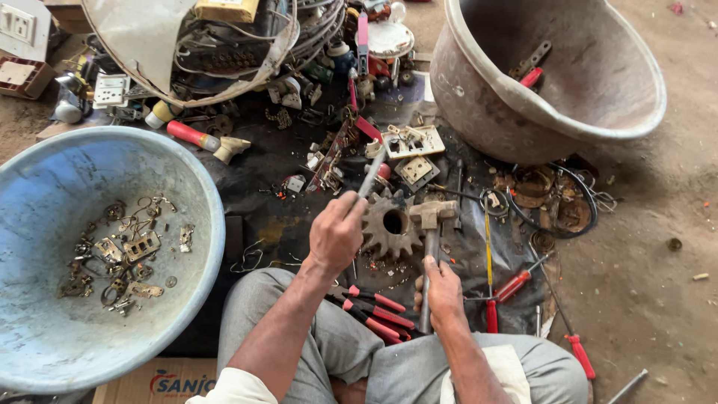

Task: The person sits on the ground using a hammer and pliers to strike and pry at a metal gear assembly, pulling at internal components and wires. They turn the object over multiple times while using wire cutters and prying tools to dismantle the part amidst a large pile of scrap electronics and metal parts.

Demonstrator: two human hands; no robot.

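Rusty metal lay at the centre of the scene: a toothed gear wheel (390,224) with a round hole sat on a dark mat (269,224) spread over the dirt floor (643,292), just in front of the seated person's knees. The left hand (336,233) was closed around a slim grey metal tool (372,173), whose tip slanted up and away over the mat's middle, beside the gear's left edge. The right hand (441,292) was closed around the handle of a hammer (431,224), whose head rested just to the right of the gear, touching or nearly touching its teeth. At the left edge of the mat stood a wide pale-blue basin (45,187) holding a loose scatter of small brass and steel parts (123,254): rings, clips and flat plates. At the far right corner a large grey tub (479,82), tipped toward the person, held a red-handled tool (531,77) and a dark metal strip (532,60). Another tilted bowl (142,45) at the far left held tangled wires (224,49) and a yellow box (228,9). Red-handled pliers (378,310) lay between the knees, and red-handled screwdrivers (516,284) lay near the mat's right edge. White switch plates (415,142) lay beyond the gear. A cardboard box (161,381) with blue and red print sat under the blue basin's near rim.
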